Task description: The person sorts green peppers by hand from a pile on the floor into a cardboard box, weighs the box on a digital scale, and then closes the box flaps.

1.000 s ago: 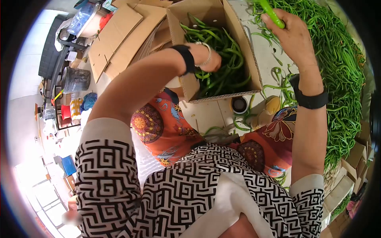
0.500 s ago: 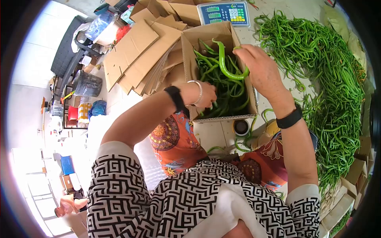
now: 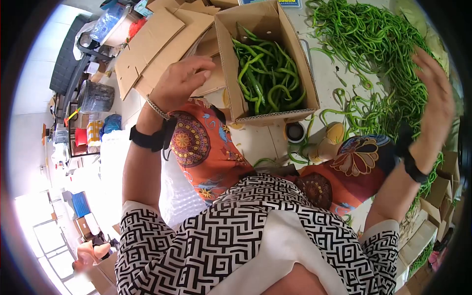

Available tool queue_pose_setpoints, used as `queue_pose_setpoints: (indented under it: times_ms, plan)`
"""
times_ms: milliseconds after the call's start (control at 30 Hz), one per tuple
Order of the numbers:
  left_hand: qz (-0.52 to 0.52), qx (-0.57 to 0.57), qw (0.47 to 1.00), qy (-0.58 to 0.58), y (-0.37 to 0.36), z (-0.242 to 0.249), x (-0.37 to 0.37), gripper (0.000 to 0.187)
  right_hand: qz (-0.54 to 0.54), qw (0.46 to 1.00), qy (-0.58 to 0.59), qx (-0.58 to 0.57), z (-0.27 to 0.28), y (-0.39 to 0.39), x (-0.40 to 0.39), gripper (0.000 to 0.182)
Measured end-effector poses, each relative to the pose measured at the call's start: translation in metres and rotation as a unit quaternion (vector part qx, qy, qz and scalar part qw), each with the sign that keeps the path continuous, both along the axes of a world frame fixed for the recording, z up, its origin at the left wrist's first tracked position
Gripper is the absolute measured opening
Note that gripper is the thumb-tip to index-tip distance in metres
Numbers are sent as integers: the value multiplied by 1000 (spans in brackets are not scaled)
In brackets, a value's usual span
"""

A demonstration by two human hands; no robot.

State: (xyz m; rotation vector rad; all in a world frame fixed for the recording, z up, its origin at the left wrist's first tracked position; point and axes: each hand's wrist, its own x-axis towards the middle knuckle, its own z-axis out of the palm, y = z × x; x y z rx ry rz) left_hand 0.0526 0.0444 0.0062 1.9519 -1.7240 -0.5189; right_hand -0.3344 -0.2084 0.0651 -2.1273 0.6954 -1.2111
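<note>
An open cardboard box stands in front of me with long green peppers lying in its lower part. To the left of the box, my left hand is raised over flattened cardboard, thumb apart from loosely bent fingers and nothing in it. Far to the right, my right hand reaches over the edge of a large heap of green peppers. Its fingers are spread, slightly blurred, and hold nothing.
Flattened cardboard sheets lie stacked left of the box, and a scale sits behind it. Loose peppers are scattered on the floor by the heap. A dark round object rests near the box. Another person is at lower left.
My right hand has let go of the curved pepper and swung right to the heap. The left hand has come out of the box, moving left. The view has shifted.
</note>
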Motion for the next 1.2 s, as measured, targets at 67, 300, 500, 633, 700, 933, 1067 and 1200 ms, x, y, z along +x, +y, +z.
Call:
queue_pose_setpoints:
  times_ms: [67, 300, 500, 633, 700, 933, 1067, 1200]
  plan:
    - [2, 6, 1000, -5, -6, -4, -5, 33, -83, 996, 6, -34, -7, -16, -71, 29]
    - [-118, 8, 991, -69, -45, -49, -19, 37, -169, 879, 425, 134, -264, -5, -336, 22]
    - [-283, 324, 899, -81, -79, -75, -86, 22, -268, 732, 111, 616, -332, 157, -264, 23]
    - [-109, 248, 963, -4, -100, -91, -33, 23, -275, 728, 62, 625, -342, 158, -249, 18]
    - [-114, 175, 976, -65, -116, -88, -18, 26, -286, 754, 64, 589, -359, 145, -254, 19]
    - [1, 53, 976, -212, -97, -18, -60, 35, -472, 838, 119, 247, -343, 13, -246, 20]
    - [111, 28, 959, -260, -20, 5, -25, 37, -441, 846, 137, 266, -371, -66, -241, 25]
    - [206, 77, 964, -147, 26, -25, -32, 43, -344, 823, 372, 259, -446, -102, -218, 29]
